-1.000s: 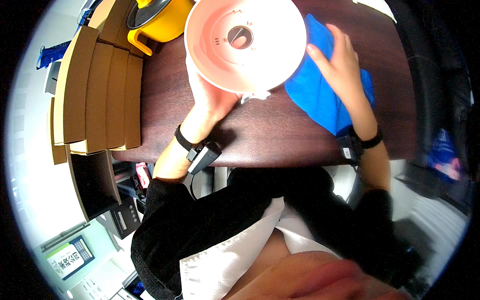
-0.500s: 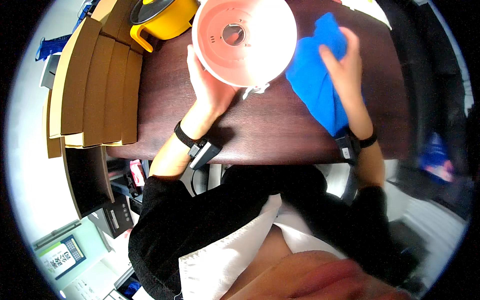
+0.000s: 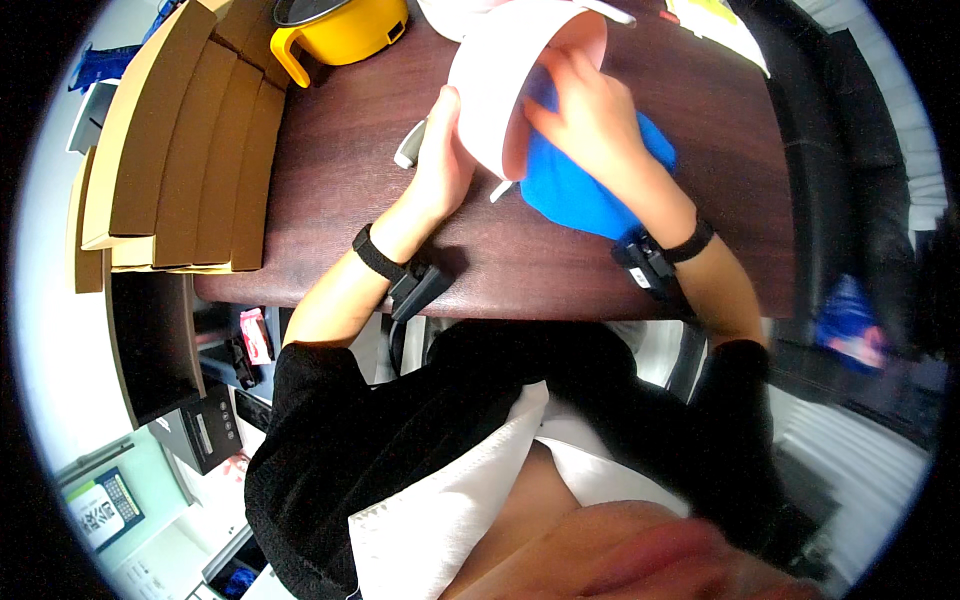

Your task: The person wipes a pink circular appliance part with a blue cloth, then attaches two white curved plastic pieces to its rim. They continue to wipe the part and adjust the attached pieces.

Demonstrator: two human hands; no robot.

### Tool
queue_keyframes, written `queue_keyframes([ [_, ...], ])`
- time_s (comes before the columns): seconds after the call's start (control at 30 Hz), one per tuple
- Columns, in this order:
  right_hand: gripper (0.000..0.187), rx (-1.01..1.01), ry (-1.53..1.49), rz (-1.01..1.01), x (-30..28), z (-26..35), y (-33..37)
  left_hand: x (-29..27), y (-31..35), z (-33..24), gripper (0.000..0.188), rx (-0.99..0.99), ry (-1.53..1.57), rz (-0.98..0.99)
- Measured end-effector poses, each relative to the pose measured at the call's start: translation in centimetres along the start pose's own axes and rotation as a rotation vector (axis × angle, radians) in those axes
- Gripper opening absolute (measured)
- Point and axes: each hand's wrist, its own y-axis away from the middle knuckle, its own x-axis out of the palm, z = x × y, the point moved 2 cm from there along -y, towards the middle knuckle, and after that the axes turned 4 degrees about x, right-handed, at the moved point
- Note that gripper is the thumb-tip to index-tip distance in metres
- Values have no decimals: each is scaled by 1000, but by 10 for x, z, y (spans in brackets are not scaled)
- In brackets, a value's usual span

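A pale pink, round, hollow shell (image 3: 490, 85), like an appliance housing, is tilted on its side over the table with its open mouth facing right. My left hand (image 3: 443, 165) is closed on its left side, the thumb along the outer wall. My right hand (image 3: 595, 110) reaches into the mouth with a blue cloth (image 3: 575, 200) bunched in its fingers. Part of the cloth hangs below that hand; the end inside the shell is partly hidden. Beside my left hand a small grey-and-white piece (image 3: 410, 143) sticks out, its kind unclear.
A yellow pot (image 3: 350, 35) with a handle stands at the far left. Brown cardboard boxes (image 3: 200, 150) line the table's left side. Another pale rounded piece (image 3: 450, 15) lies behind the shell. Papers (image 3: 725, 30) lie at the far right of the dark table (image 3: 350, 200).
The shell has turned from facing me to facing right. My right hand has moved left with the blue cloth, from beside the shell into its mouth.
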Motion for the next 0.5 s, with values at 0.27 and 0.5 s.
queue_keyframes([
  [0.27,41,94,-181,337,18,-6,-3,4,0,1,72,-43,49,-60],
  [0.5,46,179,-447,654,24,-20,-4,5,2,3,74,-98,61,-67],
])
